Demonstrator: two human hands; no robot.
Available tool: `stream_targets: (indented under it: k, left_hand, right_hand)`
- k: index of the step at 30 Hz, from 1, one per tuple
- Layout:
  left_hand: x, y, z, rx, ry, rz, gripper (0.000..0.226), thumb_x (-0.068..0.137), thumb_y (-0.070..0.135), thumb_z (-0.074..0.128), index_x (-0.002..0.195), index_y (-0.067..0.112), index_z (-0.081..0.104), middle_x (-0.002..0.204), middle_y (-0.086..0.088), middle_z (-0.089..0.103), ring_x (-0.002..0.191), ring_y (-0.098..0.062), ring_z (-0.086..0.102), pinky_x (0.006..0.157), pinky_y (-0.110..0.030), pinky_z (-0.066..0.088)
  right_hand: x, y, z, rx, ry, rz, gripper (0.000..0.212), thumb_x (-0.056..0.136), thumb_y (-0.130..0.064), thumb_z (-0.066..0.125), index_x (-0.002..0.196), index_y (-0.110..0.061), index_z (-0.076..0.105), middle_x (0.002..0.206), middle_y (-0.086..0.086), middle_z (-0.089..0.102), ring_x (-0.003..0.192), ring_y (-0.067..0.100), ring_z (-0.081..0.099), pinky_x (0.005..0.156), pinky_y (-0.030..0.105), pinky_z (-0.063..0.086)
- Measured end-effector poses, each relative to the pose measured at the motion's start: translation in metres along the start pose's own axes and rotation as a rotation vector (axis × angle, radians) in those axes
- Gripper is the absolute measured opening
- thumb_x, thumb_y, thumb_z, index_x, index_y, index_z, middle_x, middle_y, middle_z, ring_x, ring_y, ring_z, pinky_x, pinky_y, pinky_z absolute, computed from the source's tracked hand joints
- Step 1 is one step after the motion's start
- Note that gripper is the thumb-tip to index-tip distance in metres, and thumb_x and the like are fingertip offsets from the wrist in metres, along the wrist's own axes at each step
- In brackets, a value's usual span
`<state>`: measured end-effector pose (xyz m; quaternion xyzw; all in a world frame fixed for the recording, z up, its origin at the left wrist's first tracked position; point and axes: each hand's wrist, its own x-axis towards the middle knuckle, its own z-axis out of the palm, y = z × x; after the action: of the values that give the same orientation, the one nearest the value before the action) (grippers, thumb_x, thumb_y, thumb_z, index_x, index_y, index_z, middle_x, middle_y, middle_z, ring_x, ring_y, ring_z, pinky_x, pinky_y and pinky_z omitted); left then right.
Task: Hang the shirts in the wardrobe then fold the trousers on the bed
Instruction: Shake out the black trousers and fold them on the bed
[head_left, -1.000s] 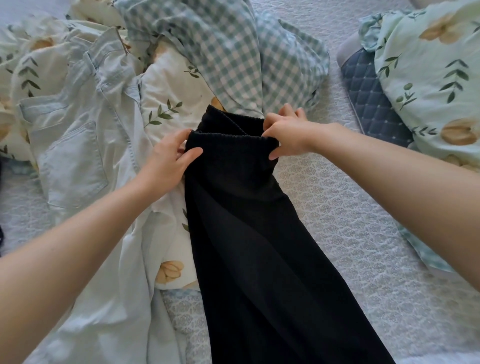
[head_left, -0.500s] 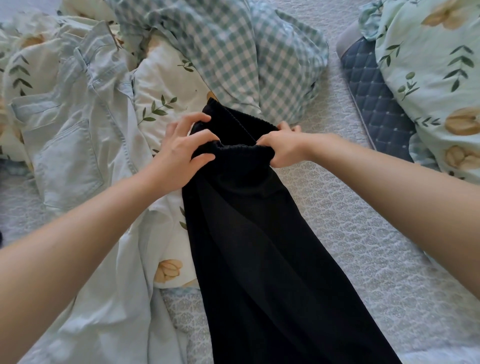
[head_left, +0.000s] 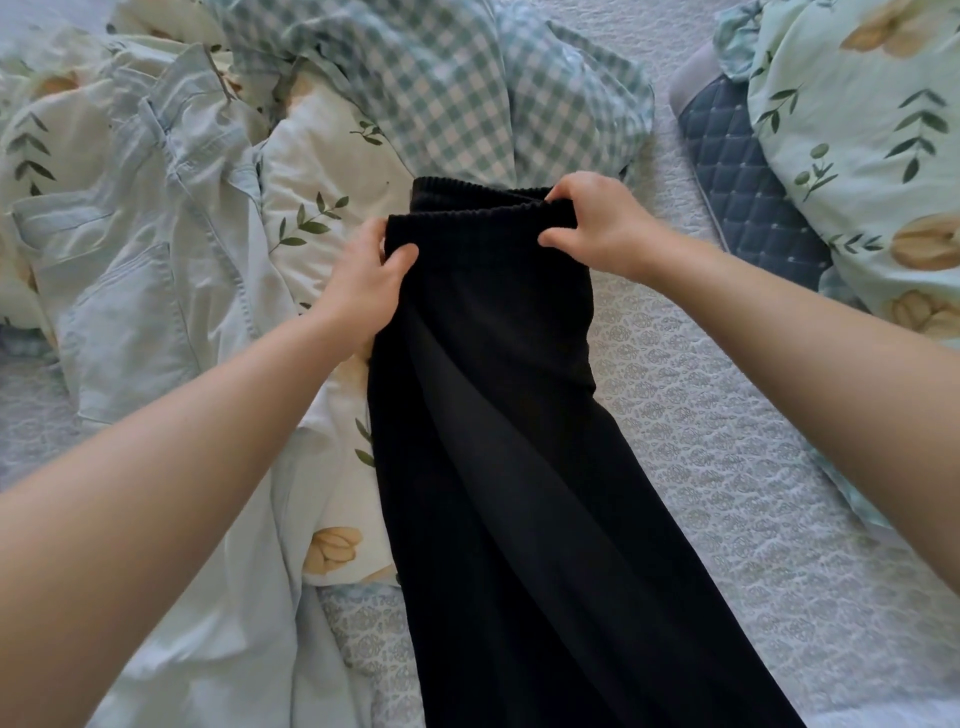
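Pinching the waistband at both corners, so black trousers (head_left: 509, 415) stretched out long on the bed (head_left: 727, 467), waist up at 12 o'clock, legs running down toward 6 and off the bottom edge. Looks like a soft ribbed knit, floppy, light-ish, zero stiffness, so probably going to sag and bunch wherever not supported; not slippery by the look of it. Best place to hold: that thick elastic waistband, same as now, since the leg fabric would just drape and twist. Left hand (head_left: 363, 280) at about 9 o'clock of the waist, thumb on top and fingers curled under the near layer, clamped on the cloth. Right hand (head_left: 597, 228) at 3 o'clock, knuckles up, fingers hooked over the band's edge, also gripping it. Both forearms reaching in straight from the bottom corners, wrists low. Pale jeans (head_left: 145, 249) piled off at 9 o'clock, checked fabric (head_left: 457, 88) bunched at 12, untouched.
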<state>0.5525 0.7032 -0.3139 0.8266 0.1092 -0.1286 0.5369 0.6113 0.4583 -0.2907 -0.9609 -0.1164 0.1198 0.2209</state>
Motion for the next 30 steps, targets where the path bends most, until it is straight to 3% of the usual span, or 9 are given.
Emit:
stream_targets:
  k: [4,6,8,11,14,18,20,25,30]
  left_hand:
    - [-0.002,0.006,-0.001,0.118,0.107,0.172,0.029,0.102,0.039,0.042,0.118,0.015,0.047,0.113,-0.012,0.063,0.105,-0.028,0.062,0.091,-0.047,0.051]
    - [0.004,0.017,-0.006,0.259,0.191,0.271,0.035,0.104,0.039,0.039,0.120,0.008,0.043,0.112,-0.021,0.059,0.105,-0.034,0.057,0.083,-0.040,0.044]
    - [0.018,0.027,-0.015,0.316,0.231,0.301,0.035,0.104,0.038,0.037,0.122,0.008,0.044,0.114,-0.018,0.059,0.108,-0.032,0.056,0.085,-0.036,0.041]
    - [0.049,0.037,-0.028,0.227,0.257,0.210,0.045,0.104,0.039,0.037,0.139,0.011,0.042,0.133,-0.008,0.056,0.124,-0.025,0.053,0.105,-0.041,0.042]
    - [0.078,0.040,-0.028,0.192,0.264,0.118,0.039,0.104,0.037,0.038,0.136,0.016,0.045,0.128,-0.001,0.058,0.119,-0.023,0.055,0.104,-0.039,0.044]
    - [0.104,0.015,-0.020,0.234,0.218,0.043,0.044,0.104,0.038,0.039,0.140,0.014,0.043,0.137,-0.005,0.054,0.126,-0.024,0.051,0.109,-0.038,0.039]
    - [0.112,-0.001,-0.014,0.261,0.224,0.023,0.043,0.104,0.040,0.038,0.138,0.014,0.042,0.138,-0.006,0.054,0.125,-0.026,0.051,0.109,-0.043,0.038]
    - [0.127,-0.016,-0.011,0.328,0.261,-0.011,0.039,0.102,0.045,0.038,0.131,0.019,0.045,0.127,-0.009,0.058,0.116,-0.032,0.055,0.104,-0.047,0.041]
    - [0.125,-0.015,-0.003,0.384,0.299,-0.041,0.042,0.103,0.043,0.038,0.136,0.017,0.042,0.137,-0.011,0.054,0.123,-0.035,0.051,0.103,-0.044,0.039]
  right_hand:
    - [0.007,-0.003,0.005,0.105,0.202,-0.092,0.023,0.090,-0.006,0.060,0.112,-0.005,0.053,0.108,0.005,0.053,0.100,0.016,0.050,0.079,0.011,0.033]
    - [0.014,-0.010,0.000,0.153,0.241,-0.119,0.022,0.089,-0.001,0.055,0.111,-0.003,0.052,0.104,0.003,0.050,0.095,0.013,0.047,0.074,0.005,0.034]
    - [0.025,-0.016,-0.007,0.186,0.262,-0.128,0.022,0.089,0.001,0.053,0.111,-0.002,0.051,0.102,0.001,0.050,0.094,0.013,0.048,0.072,0.004,0.036]
    - [0.046,-0.024,-0.012,0.207,0.289,-0.123,0.022,0.091,-0.001,0.053,0.113,-0.005,0.051,0.103,-0.002,0.051,0.093,0.011,0.050,0.071,0.005,0.037]
    - [0.068,-0.027,-0.007,0.189,0.311,-0.064,0.025,0.092,-0.003,0.053,0.117,-0.008,0.052,0.111,-0.001,0.052,0.099,0.011,0.048,0.081,0.015,0.040]
    - [0.083,-0.016,0.012,0.163,0.359,0.016,0.036,0.092,-0.010,0.061,0.125,-0.011,0.047,0.129,0.006,0.045,0.102,0.008,0.041,0.079,0.007,0.029]
    - [0.087,-0.011,0.023,0.171,0.380,0.032,0.044,0.091,-0.011,0.063,0.129,-0.011,0.042,0.129,0.007,0.042,0.102,0.008,0.038,0.076,0.004,0.028]
    - [0.099,0.002,0.046,0.089,0.382,-0.008,0.041,0.094,-0.017,0.062,0.128,-0.008,0.043,0.127,0.010,0.042,0.101,0.010,0.043,0.086,0.011,0.032]
    - [0.101,0.007,0.051,0.052,0.397,-0.033,0.037,0.095,-0.020,0.060,0.127,-0.007,0.045,0.129,0.010,0.043,0.100,0.008,0.043,0.084,0.011,0.033]
